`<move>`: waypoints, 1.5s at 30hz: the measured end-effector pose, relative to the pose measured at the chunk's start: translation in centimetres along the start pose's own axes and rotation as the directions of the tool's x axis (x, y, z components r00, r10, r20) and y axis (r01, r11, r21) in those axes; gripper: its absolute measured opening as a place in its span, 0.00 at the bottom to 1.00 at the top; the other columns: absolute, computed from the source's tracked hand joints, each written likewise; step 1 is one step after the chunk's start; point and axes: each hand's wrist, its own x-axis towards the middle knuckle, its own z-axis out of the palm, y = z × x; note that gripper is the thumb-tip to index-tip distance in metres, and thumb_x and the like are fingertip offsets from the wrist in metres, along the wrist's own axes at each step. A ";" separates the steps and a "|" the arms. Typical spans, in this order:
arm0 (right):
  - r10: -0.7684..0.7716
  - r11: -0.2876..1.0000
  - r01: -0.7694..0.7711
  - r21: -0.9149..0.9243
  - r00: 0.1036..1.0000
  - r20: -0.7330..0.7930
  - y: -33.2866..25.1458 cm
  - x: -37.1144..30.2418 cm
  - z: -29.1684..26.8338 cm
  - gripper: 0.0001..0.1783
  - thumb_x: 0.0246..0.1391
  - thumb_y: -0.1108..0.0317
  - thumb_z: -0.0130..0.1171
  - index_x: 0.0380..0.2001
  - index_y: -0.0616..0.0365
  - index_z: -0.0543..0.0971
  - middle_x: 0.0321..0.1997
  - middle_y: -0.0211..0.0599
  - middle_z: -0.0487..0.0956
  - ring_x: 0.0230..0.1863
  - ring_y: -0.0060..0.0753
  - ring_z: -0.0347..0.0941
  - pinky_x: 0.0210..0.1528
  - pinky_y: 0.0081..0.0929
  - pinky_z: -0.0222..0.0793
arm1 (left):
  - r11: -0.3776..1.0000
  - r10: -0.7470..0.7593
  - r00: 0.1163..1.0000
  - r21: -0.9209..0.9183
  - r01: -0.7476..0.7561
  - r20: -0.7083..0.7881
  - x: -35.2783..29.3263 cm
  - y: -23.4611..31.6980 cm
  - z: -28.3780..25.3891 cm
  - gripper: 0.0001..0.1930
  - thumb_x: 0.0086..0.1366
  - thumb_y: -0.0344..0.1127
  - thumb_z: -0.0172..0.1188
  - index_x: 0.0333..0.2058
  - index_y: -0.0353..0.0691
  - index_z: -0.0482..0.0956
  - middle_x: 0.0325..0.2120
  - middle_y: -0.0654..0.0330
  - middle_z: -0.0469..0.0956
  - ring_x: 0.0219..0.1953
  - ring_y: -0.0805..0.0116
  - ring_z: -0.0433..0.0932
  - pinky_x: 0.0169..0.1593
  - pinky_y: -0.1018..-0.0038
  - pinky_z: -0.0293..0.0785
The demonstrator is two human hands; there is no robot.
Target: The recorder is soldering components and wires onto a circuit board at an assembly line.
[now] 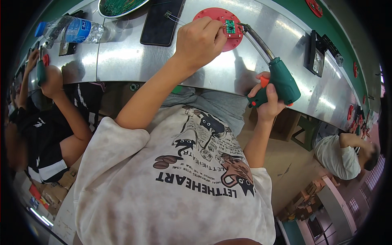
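My right hand [267,98] grips a green soldering gun [284,79] by its handle, fingers at the orange-red trigger. The gun's metal barrel slants up and left, and its tip is at the right edge of a small green circuit board [230,27]. That board sits on a round red fixture [232,44] on the metal bench. At the board's left edge my left hand [200,43] is closed in a pinch. Thin wires [176,19] with a small dark part at their end stick out behind this hand. The fingertips partly hide what they pinch.
A black phone [162,24] lies left of the fixture, beside a bowl [118,16] of green wires. Further left lies a plastic bottle [79,30]. Dark box-like items [316,53] stand at the right. Co-workers sit along the bench at left and far right.
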 end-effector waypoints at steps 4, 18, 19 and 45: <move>0.001 0.998 0.001 -0.067 1.000 0.026 -0.6 0.0 0.0 0.26 0.59 0.69 0.55 0.58 0.72 0.69 0.42 0.56 0.79 0.18 0.35 0.75 0.20 0.27 0.72 | 1.000 -0.001 1.000 0.006 0.001 0.021 0.1 0.1 -0.2 0.03 0.54 0.31 0.63 0.28 0.40 0.81 0.21 0.59 0.76 0.20 0.60 0.77 0.23 0.68 0.75; -0.009 0.982 0.025 -0.188 0.996 0.087 -1.1 0.3 -0.5 0.21 0.59 0.74 0.57 0.55 0.71 0.74 0.43 0.51 0.81 0.21 0.30 0.75 0.24 0.25 0.72 | 0.998 0.045 0.999 0.035 -0.045 0.010 0.1 0.2 -0.3 0.04 0.56 0.31 0.63 0.31 0.40 0.81 0.23 0.60 0.76 0.23 0.62 0.78 0.26 0.68 0.76; -0.009 0.982 0.025 -0.188 0.996 0.086 -1.2 0.3 -0.5 0.21 0.59 0.74 0.57 0.55 0.71 0.74 0.43 0.51 0.81 0.21 0.30 0.75 0.24 0.25 0.72 | 0.998 0.045 0.999 0.035 -0.045 0.011 0.1 0.2 -0.3 0.04 0.56 0.31 0.63 0.31 0.40 0.81 0.23 0.60 0.76 0.23 0.62 0.78 0.26 0.68 0.76; 0.134 0.978 -0.123 -0.171 0.990 0.051 -1.9 1.0 0.1 0.18 0.61 0.70 0.54 0.51 0.71 0.74 0.37 0.46 0.79 0.19 0.31 0.74 0.21 0.26 0.71 | 1.000 -0.025 0.995 0.020 0.023 0.101 0.4 0.5 -1.5 0.06 0.56 0.29 0.65 0.34 0.40 0.83 0.27 0.58 0.79 0.27 0.58 0.80 0.31 0.67 0.77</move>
